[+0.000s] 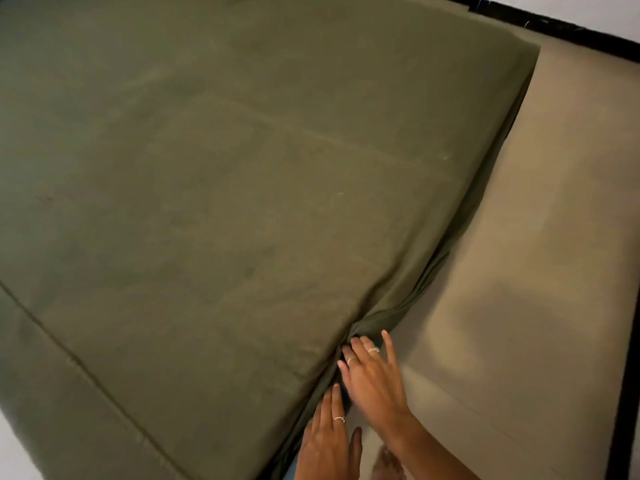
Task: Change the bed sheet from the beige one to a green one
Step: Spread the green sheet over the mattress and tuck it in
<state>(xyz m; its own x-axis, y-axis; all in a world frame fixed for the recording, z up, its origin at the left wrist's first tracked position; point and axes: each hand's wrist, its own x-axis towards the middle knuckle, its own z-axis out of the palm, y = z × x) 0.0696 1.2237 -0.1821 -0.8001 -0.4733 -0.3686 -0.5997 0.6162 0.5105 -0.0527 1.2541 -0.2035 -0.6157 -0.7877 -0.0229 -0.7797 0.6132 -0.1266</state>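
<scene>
A green sheet (242, 188) covers the whole top of the mattress and wraps down its right side. Along that side the cloth bunches into folds (391, 317) near the bottom edge. My right hand (372, 372) lies against the mattress side with its fingers straight, the fingertips pressing into the bunched green cloth. My left hand (327, 434) sits just below it, flat against the same edge with its fingers pointing up along the seam. Both hands wear thin rings. No beige sheet is in view.
A tan floor (540, 271) runs along the right of the mattress. A black baseboard (568, 32) borders it at the top right, below a white wall. A bare foot (388, 462) stands on the floor near the bottom edge.
</scene>
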